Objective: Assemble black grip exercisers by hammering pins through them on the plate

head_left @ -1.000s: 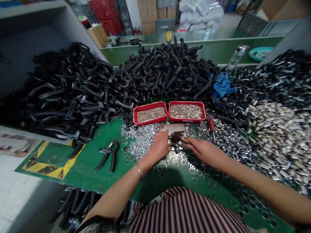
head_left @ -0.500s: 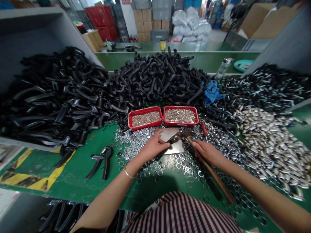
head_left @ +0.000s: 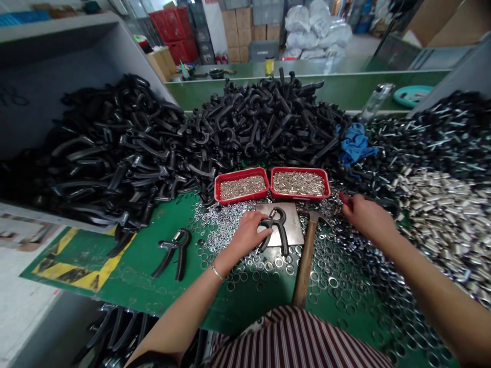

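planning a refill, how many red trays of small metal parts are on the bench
2: the left tray and, beside it, the right tray, both just beyond the metal plate. More could be hidden under the black handles.

Head view: from the wearer's head, facing forward and down across the bench [head_left: 134, 273].
Striped clothing [head_left: 303, 340]: nearest the lens, seen from above at the near edge.
Black sprung handles [head_left: 281, 226]: close range, just right of mid-view.
Stacked cartons [head_left: 238, 36]: far edge, well beyond the bench.
Grey casing [head_left: 90, 46]: cut by left edge, wide view.
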`<move>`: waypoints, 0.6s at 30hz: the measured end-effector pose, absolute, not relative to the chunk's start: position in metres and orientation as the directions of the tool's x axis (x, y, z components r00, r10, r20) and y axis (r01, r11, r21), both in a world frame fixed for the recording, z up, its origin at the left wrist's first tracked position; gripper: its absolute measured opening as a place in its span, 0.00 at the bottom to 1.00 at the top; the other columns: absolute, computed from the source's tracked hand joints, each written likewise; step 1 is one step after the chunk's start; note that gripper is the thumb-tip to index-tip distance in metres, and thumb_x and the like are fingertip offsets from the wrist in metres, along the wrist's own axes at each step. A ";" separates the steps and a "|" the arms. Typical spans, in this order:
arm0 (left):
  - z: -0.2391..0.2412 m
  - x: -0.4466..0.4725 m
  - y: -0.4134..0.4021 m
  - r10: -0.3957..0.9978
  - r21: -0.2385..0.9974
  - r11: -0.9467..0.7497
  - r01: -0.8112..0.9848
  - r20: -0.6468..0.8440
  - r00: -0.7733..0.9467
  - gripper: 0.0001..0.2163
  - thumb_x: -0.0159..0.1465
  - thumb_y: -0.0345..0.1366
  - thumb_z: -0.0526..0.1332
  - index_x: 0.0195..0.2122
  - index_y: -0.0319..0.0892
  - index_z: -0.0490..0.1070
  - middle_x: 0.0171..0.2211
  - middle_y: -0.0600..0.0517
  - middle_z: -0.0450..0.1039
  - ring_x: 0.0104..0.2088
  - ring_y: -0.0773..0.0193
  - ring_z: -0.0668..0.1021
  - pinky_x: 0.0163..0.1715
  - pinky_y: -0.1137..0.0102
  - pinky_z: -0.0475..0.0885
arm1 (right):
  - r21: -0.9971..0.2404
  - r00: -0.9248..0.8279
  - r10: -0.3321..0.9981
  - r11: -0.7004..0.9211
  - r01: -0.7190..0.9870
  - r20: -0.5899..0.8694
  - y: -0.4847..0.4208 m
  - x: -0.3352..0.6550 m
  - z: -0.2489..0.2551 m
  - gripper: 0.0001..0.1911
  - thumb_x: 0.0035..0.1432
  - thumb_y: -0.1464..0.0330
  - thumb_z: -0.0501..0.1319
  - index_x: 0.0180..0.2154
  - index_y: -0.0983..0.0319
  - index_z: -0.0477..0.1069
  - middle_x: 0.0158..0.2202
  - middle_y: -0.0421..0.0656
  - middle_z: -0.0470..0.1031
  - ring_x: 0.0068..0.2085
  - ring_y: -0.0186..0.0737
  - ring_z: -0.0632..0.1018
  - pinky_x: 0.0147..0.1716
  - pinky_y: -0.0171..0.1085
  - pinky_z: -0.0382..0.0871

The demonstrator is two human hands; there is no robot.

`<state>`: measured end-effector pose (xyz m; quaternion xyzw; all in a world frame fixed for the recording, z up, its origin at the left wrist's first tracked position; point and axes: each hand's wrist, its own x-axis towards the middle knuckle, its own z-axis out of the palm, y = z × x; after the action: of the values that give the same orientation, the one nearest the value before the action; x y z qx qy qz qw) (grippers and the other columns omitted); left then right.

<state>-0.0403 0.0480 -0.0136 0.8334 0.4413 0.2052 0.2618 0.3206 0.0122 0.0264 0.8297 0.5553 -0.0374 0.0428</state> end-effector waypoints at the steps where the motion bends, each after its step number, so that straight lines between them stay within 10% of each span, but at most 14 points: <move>1: -0.014 -0.039 0.048 0.844 0.622 -0.471 0.625 0.112 0.525 0.17 0.63 0.42 0.67 0.51 0.42 0.72 0.48 0.47 0.72 0.52 0.52 0.71 0.57 0.57 0.65 | -0.008 0.377 0.924 -0.378 0.926 -0.057 0.010 0.320 0.034 0.19 0.67 0.55 0.53 0.43 0.64 0.68 0.35 0.60 0.78 0.36 0.61 0.81 0.31 0.47 0.68; 4: -0.015 -0.035 0.048 0.852 0.644 -0.457 0.613 0.118 0.510 0.16 0.63 0.41 0.67 0.50 0.42 0.72 0.47 0.47 0.72 0.52 0.53 0.70 0.57 0.57 0.65 | -0.455 0.305 0.949 -0.236 0.858 0.082 0.007 0.301 0.052 0.16 0.64 0.53 0.58 0.42 0.59 0.66 0.32 0.52 0.77 0.32 0.53 0.80 0.32 0.47 0.71; 7: -0.018 -0.034 0.047 0.861 0.666 -0.439 0.603 0.121 0.494 0.16 0.63 0.42 0.67 0.50 0.43 0.71 0.48 0.48 0.72 0.52 0.53 0.70 0.56 0.58 0.66 | -0.940 0.157 0.985 0.010 0.342 0.067 0.013 0.249 0.048 0.17 0.65 0.50 0.57 0.40 0.57 0.66 0.36 0.47 0.79 0.31 0.44 0.81 0.32 0.44 0.76; 10: -0.020 -0.035 0.044 0.874 0.658 -0.429 0.619 0.129 0.468 0.17 0.63 0.43 0.67 0.50 0.43 0.71 0.47 0.48 0.72 0.52 0.52 0.69 0.56 0.57 0.65 | -0.995 0.091 0.995 0.028 0.094 0.037 0.022 0.193 0.024 0.17 0.64 0.50 0.59 0.41 0.57 0.66 0.38 0.45 0.80 0.32 0.43 0.82 0.29 0.42 0.79; 18: -0.024 -0.035 0.045 0.883 0.637 -0.416 0.649 0.114 0.454 0.19 0.62 0.44 0.68 0.50 0.41 0.70 0.47 0.47 0.73 0.52 0.52 0.70 0.56 0.57 0.64 | -0.997 0.106 0.994 -0.012 0.077 -0.003 0.031 0.160 -0.016 0.16 0.65 0.51 0.58 0.42 0.56 0.62 0.35 0.43 0.81 0.30 0.44 0.83 0.30 0.43 0.80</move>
<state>-0.0354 0.0454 -0.0237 0.8113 0.4723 0.2229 0.2626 0.1597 0.0307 -0.0158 0.5468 0.4898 -0.4549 -0.5042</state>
